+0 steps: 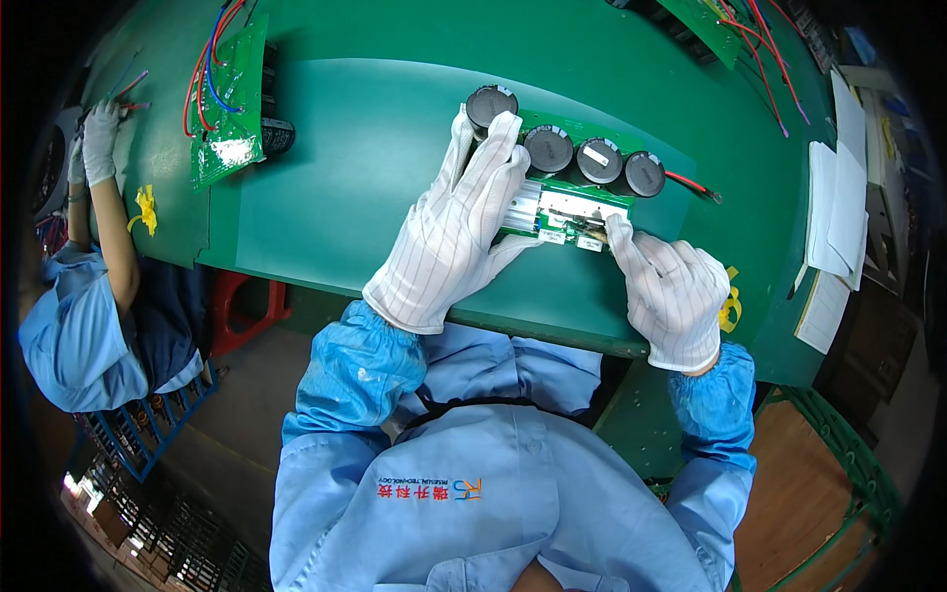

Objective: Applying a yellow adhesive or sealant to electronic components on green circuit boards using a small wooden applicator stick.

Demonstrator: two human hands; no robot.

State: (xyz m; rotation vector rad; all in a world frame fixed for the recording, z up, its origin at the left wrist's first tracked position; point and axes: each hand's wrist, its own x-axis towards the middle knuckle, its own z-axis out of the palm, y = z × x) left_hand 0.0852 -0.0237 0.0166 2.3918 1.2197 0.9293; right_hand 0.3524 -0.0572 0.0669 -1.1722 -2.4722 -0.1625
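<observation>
A green circuit board (567, 182) lies on the green mat in front of me, with a row of large black cylindrical capacitors (548, 150) along its far side. A ribbed silver heat sink (522, 208) and a white panel show on its near side. My left hand (449, 222), in a white striped glove, grips the board's left end, its fingers around the leftmost capacitor (491, 105). My right hand (674, 288), gloved too, has its fingers curled and the forefinger against the board's near right corner. What lies under those fingertips is hidden.
Another board with red and blue wires (229, 113) stands at the left, a further board (705, 25) at the far right. Papers (834, 212) lie along the right edge. Yellow ties (145, 210) rest at the left. A co-worker in blue (84, 326) sits left, beside a red stool (242, 314).
</observation>
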